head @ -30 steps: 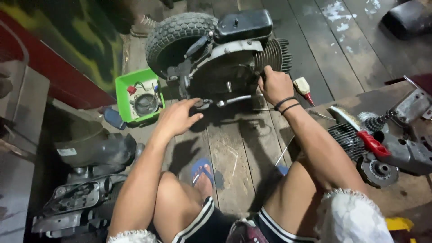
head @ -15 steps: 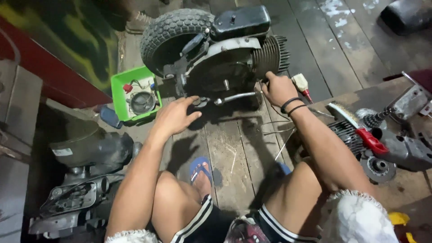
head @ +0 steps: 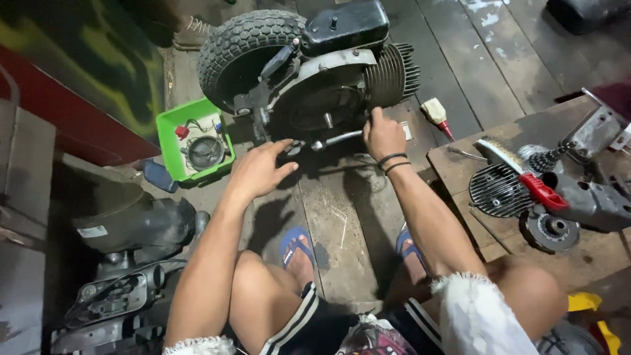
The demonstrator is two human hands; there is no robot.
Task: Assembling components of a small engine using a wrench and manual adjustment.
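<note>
A small scooter engine [head: 322,85] lies on its side on the dark plank floor, its knobbly black tyre [head: 243,46] at the left and the finned cylinder [head: 393,71] at the right. A black box-shaped cover [head: 345,26] sits on top of the grey, grimy casing. From the lower front a shiny metal lever [head: 335,139] juts out, apparently a kick-start arm, though its left end is hard to make out.

Left hand [head: 257,172] reached the wrench [head: 335,139] (socket end).
</note>
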